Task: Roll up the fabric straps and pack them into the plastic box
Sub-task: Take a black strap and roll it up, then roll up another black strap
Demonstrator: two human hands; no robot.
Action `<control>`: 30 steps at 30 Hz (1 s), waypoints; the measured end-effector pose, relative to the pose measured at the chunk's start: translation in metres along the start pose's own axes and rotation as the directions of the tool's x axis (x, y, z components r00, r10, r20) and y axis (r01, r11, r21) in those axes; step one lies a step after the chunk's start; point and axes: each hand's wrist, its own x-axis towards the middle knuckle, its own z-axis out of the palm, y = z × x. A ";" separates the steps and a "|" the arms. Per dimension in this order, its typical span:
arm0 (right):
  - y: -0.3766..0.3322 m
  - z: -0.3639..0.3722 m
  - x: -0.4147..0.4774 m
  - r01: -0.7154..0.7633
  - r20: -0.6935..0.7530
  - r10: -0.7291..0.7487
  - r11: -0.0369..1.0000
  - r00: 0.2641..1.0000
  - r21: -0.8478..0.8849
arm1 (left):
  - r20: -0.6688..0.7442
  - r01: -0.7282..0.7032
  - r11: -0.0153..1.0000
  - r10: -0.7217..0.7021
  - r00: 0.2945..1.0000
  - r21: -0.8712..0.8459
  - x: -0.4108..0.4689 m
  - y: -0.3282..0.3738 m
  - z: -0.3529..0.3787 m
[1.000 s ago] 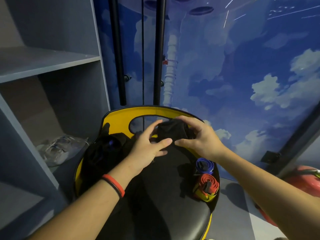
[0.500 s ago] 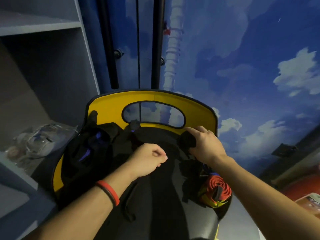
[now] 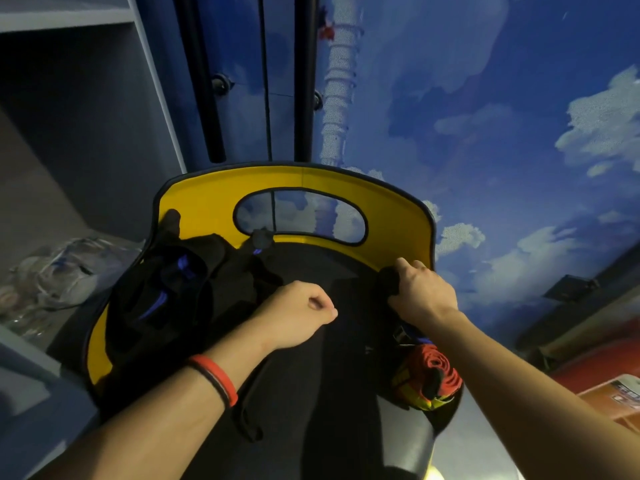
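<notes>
A black fabric roll (image 3: 389,280) sits at the right side of the black chair seat (image 3: 332,375), and my right hand (image 3: 420,294) grips it from above. My left hand (image 3: 299,313) hovers over the seat's middle as a fist; whether it holds black fabric I cannot tell. A loose black strap (image 3: 249,403) trails down the seat below my left wrist. A rolled red and yellow strap (image 3: 429,381) lies at the seat's right edge, with a bit of blue strap (image 3: 415,336) just behind it. A heap of black straps with blue trim (image 3: 166,296) fills the seat's left side.
The chair's yellow backrest (image 3: 391,216) with an oval cut-out curves behind the seat. A grey shelf unit (image 3: 69,133) stands on the left, with clear plastic bags (image 3: 52,282) on its lower shelf. A blue sky-patterned wall lies behind. No plastic box is in view.
My right hand carried the black roll from the seat's middle to its right side. My left hand let go of the roll, drew back and curled into a fist. The view tilted downward.
</notes>
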 end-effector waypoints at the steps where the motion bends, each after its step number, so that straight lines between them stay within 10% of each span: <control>1: -0.002 0.001 -0.001 -0.006 -0.013 0.005 1.000 1.000 -0.031 | 0.004 0.001 1.000 -0.001 1.000 -0.002 0.000 0.000 0.000; 20: -0.038 -0.007 -0.017 0.204 -0.118 -0.217 0.973 0.969 -0.112 | -0.116 0.025 0.999 -0.021 0.993 0.036 -0.004 -0.008 -0.037; 30: -0.093 0.020 -0.038 0.517 0.219 -0.538 0.843 0.814 0.149 | -0.328 0.141 0.990 -0.141 0.934 -0.023 -0.024 -0.059 -0.112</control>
